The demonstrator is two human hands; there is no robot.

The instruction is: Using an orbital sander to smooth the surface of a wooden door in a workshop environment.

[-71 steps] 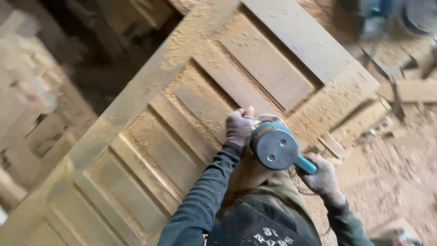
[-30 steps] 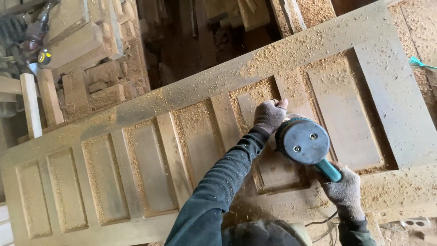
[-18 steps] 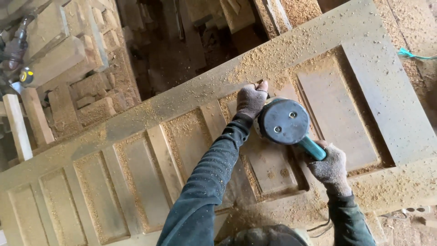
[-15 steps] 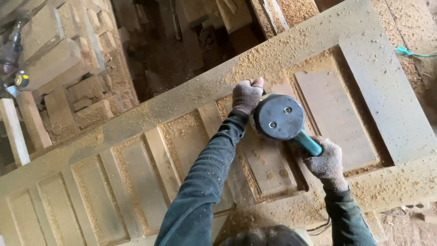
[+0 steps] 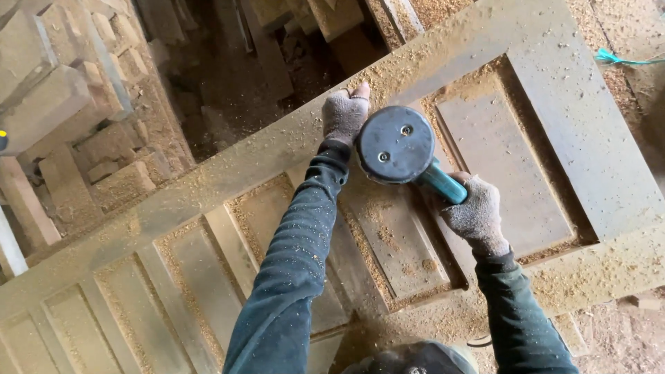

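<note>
The left hand, in a grey fingerless knit glove, lies against the far side of the round black-topped power sander with a teal handle, fingers curled around the tool's front and the fingertips bare on the dusty wood; whether it grips a side knob cannot be told, since the sander's body hides the palm. The right hand, gloved the same way, is closed tight around the teal handle where it sticks out toward the near right. Both arms wear dark green sleeves speckled with sawdust.

The sander sits flat on the large panelled wooden door, on the upright piece between two recessed panels, close to the door's far long edge. The door lies flat and runs diagonally from the lower left to the upper right, its grooves and panel corners filled with pale sawdust.

Beyond the door's far edge stand stacked timber blocks and planks, in shadow. Off the door's right end a teal cord lies on the sawdust-covered floor.
</note>
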